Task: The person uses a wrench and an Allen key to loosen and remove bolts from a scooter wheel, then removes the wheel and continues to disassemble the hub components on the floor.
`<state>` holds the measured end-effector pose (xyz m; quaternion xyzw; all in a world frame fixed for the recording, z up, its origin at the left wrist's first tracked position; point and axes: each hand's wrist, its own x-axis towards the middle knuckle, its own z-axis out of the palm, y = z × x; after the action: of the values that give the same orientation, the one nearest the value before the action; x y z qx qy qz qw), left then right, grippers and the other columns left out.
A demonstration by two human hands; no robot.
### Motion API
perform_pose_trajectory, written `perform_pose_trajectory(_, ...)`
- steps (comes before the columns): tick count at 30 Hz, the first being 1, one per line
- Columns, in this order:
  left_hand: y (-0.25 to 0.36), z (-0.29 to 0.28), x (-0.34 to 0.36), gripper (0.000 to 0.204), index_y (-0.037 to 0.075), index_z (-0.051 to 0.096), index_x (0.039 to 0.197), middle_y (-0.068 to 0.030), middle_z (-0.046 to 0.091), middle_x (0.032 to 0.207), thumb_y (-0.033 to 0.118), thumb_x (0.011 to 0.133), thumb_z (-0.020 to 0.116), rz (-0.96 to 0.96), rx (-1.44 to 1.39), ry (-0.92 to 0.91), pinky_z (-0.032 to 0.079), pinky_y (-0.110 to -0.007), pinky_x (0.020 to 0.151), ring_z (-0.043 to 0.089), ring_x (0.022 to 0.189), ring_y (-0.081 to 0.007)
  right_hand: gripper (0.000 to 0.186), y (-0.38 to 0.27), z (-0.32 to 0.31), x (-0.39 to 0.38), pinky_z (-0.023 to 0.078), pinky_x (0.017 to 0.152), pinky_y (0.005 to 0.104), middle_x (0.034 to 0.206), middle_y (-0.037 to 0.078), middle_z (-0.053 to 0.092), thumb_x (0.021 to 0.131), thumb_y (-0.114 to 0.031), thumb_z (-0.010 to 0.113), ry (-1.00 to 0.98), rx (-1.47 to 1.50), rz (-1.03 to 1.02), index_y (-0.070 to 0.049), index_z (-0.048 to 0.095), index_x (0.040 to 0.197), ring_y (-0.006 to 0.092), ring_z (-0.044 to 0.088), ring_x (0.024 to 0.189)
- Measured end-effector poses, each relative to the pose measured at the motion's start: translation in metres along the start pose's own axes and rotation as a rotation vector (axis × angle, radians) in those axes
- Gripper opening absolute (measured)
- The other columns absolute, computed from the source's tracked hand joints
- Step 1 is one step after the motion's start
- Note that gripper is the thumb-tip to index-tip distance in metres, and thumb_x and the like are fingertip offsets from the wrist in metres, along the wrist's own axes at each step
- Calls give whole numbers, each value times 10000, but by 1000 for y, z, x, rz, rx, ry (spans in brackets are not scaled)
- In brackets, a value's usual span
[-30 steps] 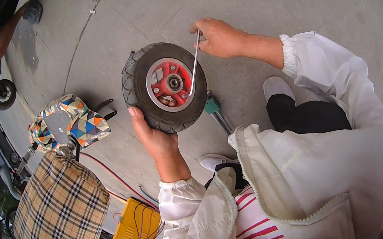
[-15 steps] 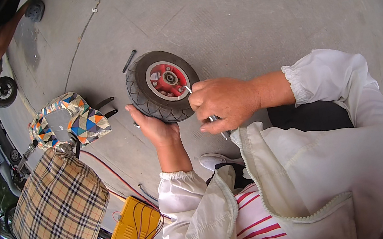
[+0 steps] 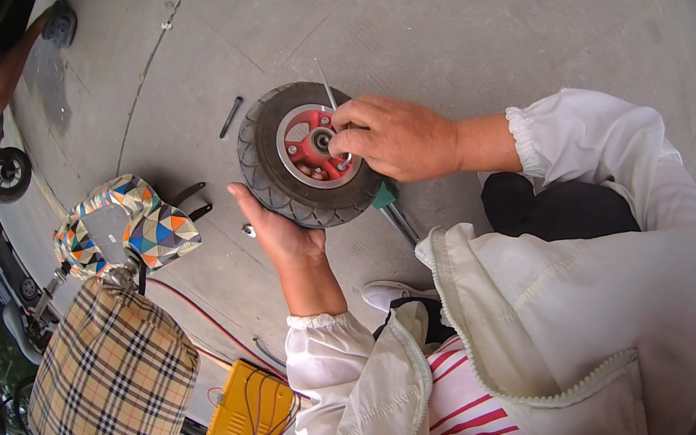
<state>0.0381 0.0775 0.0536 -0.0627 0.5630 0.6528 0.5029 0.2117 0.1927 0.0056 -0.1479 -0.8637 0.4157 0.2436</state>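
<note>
A small wheel with a black tyre (image 3: 269, 180) and a red hub (image 3: 301, 125) with a silver rim stands tilted in front of me. My left hand (image 3: 287, 236) supports its lower left edge, thumb stretched along the tyre and the other fingers hidden beneath. Pinched in my right hand (image 3: 399, 136) is a bent silver hex key (image 3: 327, 84). Its long arm points away from me, and its short end meets a bolt on the hub's lower right. The fingertips partly cover the hub. On the ground left of the tyre lies a dark bolt (image 3: 231, 117).
A green-and-metal piece (image 3: 398, 219) lies below the wheel. At left are a patterned padded cover (image 3: 158, 225), a plaid cover (image 3: 116, 391) and a yellow box (image 3: 247, 416) with wires. A scooter wheel (image 3: 7, 174) and another person's leg (image 3: 2, 76) are at the upper left.
My right hand has moved up over the hub. The hex key's long arm has swung from pointing toward me to pointing away. The wheel has shifted slightly right.
</note>
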Motion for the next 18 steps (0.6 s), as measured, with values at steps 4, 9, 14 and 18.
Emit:
perform_pose_trajectory(4,-2,0,2,666,4,589,1153,-134,692,859,591,1005,310,-23,-8,-54,591,-387,721,681,740,-252,152,10,-1,-5,481,860,416,1007,71,584,850,-117,589,-51,-46,-121,-103,611,999,282,589,948)
perform_pose_trajectory(9,1,13,1,455,-6,602,1154,-142,706,952,408,1006,486,-112,47,-23,589,-385,779,696,812,-238,137,16,-9,-8,503,771,425,923,80,624,878,-156,580,-145,-76,37,-97,608,998,299,619,888)
perform_pose_trajectory(14,-3,6,29,397,-16,605,1189,-144,688,1113,316,976,561,-309,87,-112,558,-406,891,681,978,-260,212,29,-9,-4,474,729,397,868,155,626,969,-208,558,31,275,589,-4,583,1023,286,605,784)
perform_pose_trajectory(18,-3,2,52,490,3,574,1245,-142,657,1176,414,981,548,-268,149,-132,532,-401,933,648,1064,-247,338,48,6,-17,435,620,321,785,46,542,998,-323,513,99,556,1004,9,578,988,142,482,714)
